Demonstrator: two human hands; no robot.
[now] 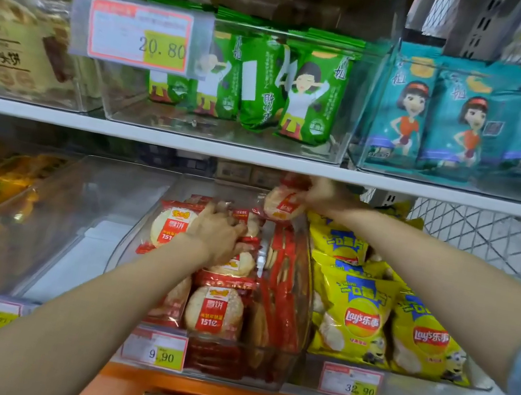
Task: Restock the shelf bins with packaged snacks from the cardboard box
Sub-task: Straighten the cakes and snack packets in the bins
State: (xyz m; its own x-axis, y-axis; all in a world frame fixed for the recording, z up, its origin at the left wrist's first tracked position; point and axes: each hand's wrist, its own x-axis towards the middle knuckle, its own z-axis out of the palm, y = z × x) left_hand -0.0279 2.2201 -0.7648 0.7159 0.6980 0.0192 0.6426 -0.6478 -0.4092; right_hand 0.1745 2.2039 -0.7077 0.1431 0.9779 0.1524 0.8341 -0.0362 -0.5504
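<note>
While left hand (pixel 217 238) holds packets (pixel 170 225), right hand (pixel 325 196) pinches raised packet (pixel 282 206).

White shelf board (pixel 259 157) across middle; 20.80 price tag (pixel 138 34) above; 9.90 tag (pixel 154 349), 32.90 tag (pixel 350 383) below; wire mesh (pixel 475 235) right.

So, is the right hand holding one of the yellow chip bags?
No, the right hand pinches a red-and-white rice cracker pack over the back of the cracker bin; the yellow chip bags lie alongside.
</note>
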